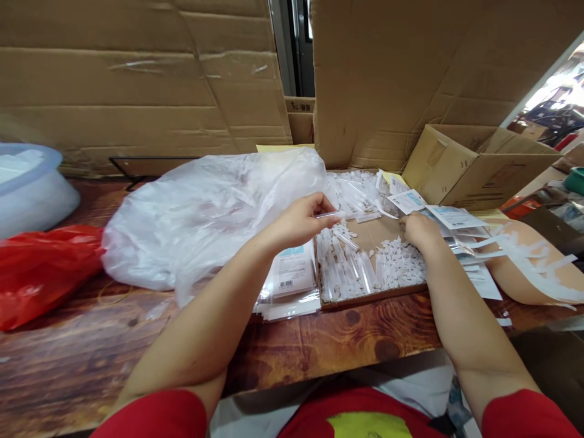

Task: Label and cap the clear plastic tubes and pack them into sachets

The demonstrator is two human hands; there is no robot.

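Observation:
My left hand, fingers pinched, holds a slim transparent tube above the left side of a shallow cardboard tray. Over the tray's right edge is my right hand, its fingers curled together; whatever may be in them is hidden. Inside the tray, transparent tubes lie at the front left and small white plastic pieces are heaped at the front right. More transparent parts fill the back. Printed packets lie just beyond my right hand.
A large translucent plastic bag spreads left of the tray, beside a stack of printed sleeves. Further left are a red bag and a whitish tub. White strips and an open carton stand right.

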